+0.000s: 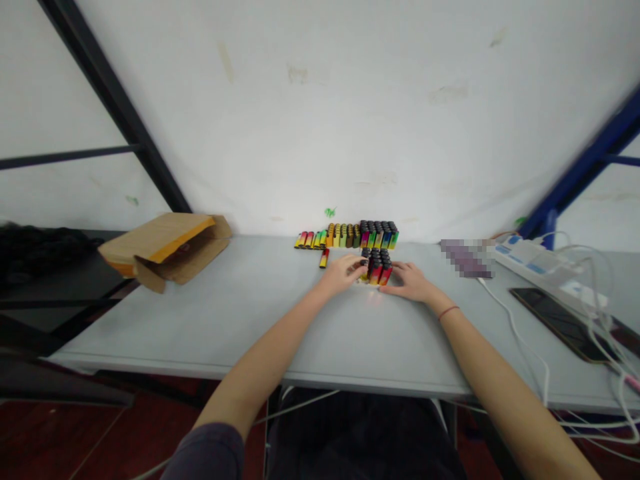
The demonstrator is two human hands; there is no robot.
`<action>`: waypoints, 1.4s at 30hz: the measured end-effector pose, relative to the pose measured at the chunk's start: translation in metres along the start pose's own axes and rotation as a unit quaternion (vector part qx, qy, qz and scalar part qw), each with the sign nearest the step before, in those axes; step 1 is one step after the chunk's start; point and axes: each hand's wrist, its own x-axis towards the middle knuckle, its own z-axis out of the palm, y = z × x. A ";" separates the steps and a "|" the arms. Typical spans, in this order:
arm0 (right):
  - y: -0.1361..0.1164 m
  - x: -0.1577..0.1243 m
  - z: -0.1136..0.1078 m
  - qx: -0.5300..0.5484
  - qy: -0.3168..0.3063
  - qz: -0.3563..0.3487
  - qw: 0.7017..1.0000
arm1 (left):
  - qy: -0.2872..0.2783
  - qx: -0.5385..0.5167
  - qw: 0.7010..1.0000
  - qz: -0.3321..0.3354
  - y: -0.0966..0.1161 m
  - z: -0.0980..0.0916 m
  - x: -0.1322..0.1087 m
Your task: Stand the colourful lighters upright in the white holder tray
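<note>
A block of upright lighters (375, 270) with black tops and red and yellow bodies stands on the table between my hands. At its left side, my left hand (343, 275) has its fingers closed on a black-topped lighter (364, 265), most of which they hide. My right hand (410, 281) rests against the block's right side, its thumb in front and its fingers apart behind. Just behind stands a row of upright multicoloured lighters (380, 235), with yellow ones (343, 236) beside it. Several lighters lie flat (310, 240) farther left, and one red lighter (325, 258) lies alone before them.
An open cardboard box (165, 243) lies at the table's left. On the right are a white power strip (545, 267) with tangled cables, a black phone (560, 320) and a pixelated device (465, 259) on a cable. A white wall (325, 120) borders the table's back.
</note>
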 end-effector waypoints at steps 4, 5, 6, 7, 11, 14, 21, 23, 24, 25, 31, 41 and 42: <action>-0.002 0.000 -0.001 -0.005 -0.006 0.009 1.000 | -0.004 0.043 0.998 0.034 -0.007 -0.001 0.000; -0.002 0.000 -0.001 -0.004 -0.006 0.009 1.000 | -0.004 0.060 0.997 0.049 -0.009 -0.002 0.000; -0.002 0.000 -0.001 -0.004 -0.006 0.008 1.000 | -0.003 0.078 0.995 0.064 -0.010 -0.003 0.000; -0.002 0.000 -0.002 -0.003 -0.007 0.006 1.000 | -0.001 0.097 0.992 0.078 -0.011 -0.003 -0.001; -0.001 0.000 -0.001 -0.003 -0.010 0.003 1.000 | -0.002 0.139 0.985 0.105 -0.010 -0.004 -0.001; -0.001 0.000 0.000 -0.003 0.000 0.001 1.000 | 0.029 0.167 0.983 0.069 -0.012 -0.008 0.001; -0.005 -0.001 -0.005 -0.002 -0.013 0.007 1.000 | 0.083 0.296 0.943 -0.130 -0.037 -0.053 0.006; -0.006 -0.002 -0.006 -0.001 -0.018 0.011 1.000 | 0.057 0.267 0.951 -0.141 -0.043 -0.064 0.006; -0.006 -0.002 -0.007 -0.001 -0.019 0.011 1.000 | 0.055 0.249 0.956 -0.145 -0.045 -0.068 0.007; -0.006 -0.002 -0.007 0.000 -0.019 0.011 1.000 | 0.058 0.232 0.960 -0.148 -0.046 -0.070 0.007; -0.007 -0.002 -0.008 0.002 -0.020 0.010 1.000 | 0.081 0.183 0.965 -0.169 -0.048 -0.072 0.010; -0.005 -0.002 -0.006 0.002 -0.016 0.013 1.000 | -0.068 0.322 0.927 -0.181 -0.041 -0.078 0.009; -0.005 -0.002 -0.006 0.003 -0.015 0.013 1.000 | -0.062 0.332 0.923 -0.185 -0.040 -0.078 0.009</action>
